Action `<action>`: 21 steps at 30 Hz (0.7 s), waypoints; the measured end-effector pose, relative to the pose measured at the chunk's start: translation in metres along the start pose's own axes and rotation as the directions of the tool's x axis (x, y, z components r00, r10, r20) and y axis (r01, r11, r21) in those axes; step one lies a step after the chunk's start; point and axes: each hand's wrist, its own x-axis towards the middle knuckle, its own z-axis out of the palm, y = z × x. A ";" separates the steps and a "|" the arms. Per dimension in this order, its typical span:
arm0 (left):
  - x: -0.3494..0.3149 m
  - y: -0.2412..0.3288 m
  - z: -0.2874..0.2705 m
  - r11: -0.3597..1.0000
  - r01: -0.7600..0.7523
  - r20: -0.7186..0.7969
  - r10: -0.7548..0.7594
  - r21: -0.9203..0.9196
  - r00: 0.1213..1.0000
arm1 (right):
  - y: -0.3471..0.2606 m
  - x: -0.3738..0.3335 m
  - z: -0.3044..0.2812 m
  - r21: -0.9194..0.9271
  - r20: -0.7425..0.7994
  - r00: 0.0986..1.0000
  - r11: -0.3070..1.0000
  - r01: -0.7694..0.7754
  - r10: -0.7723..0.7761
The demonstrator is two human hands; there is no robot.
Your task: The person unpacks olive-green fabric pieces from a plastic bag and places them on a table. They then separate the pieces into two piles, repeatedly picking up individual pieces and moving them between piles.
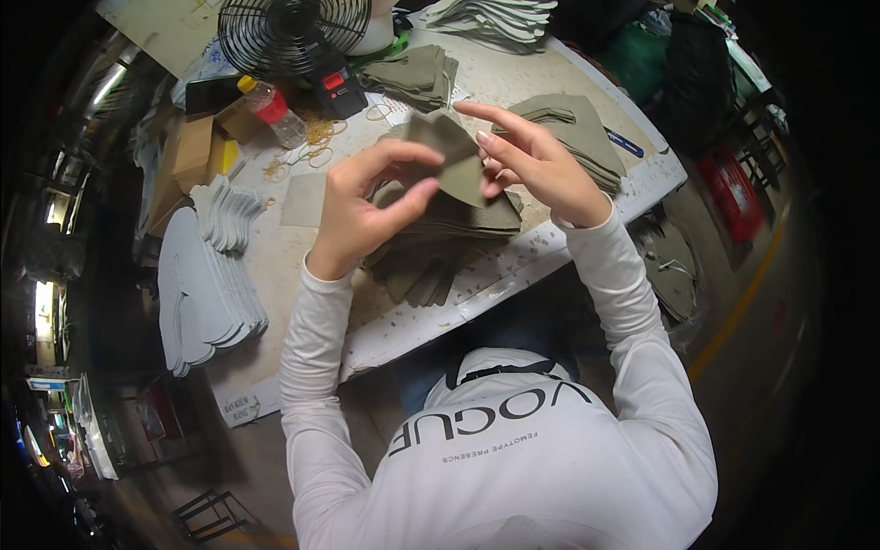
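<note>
1. Olive fabric piece [456,158]: flat cut panel, roughly triangular, held up in the air above the table [513,78] between both hands; its long axis runs from upper left down to lower right, the pointed end toward the right hand.
2. Left hand [362,206]: fingers [403,154] curled over the piece's upper-left edge, thumb pressing from below, so the piece lies just to the right of this hand. Pinching grip, closed on the fabric.
3. Right hand [541,165]: index finger stretched along the top edge, the other fingers tucked behind the lower-right corner; grasping the same piece from the opposite side. Both hands sit about equally near (neither is clearly the closer one).
4. Stack of olive pieces [445,243]: directly beneath the held piece, fanned on the table, apart from it.
5. Further olive stack [573,128]: just beyond the right hand.
6. Pale grey cut-outs [206,293]: piled at the table's left edge, well apart.
7. Black fan [293,32], plastic bottle [273,110]: far side.
</note>
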 end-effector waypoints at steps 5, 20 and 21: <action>-0.004 0.016 -0.019 0.995 -0.090 -0.111 0.095 0.046 0.989 | 0.005 0.031 0.009 -0.247 -0.013 0.977 0.948 0.201 -0.211; -0.007 0.020 -0.041 0.989 -0.096 -0.212 0.119 0.113 0.970 | -0.096 0.015 -0.107 -0.394 0.011 0.952 0.874 0.285 -0.305; -0.006 0.020 -0.040 0.991 -0.070 -0.213 0.094 0.118 0.973 | -0.095 0.017 -0.112 -0.329 0.033 0.927 0.872 0.363 -0.374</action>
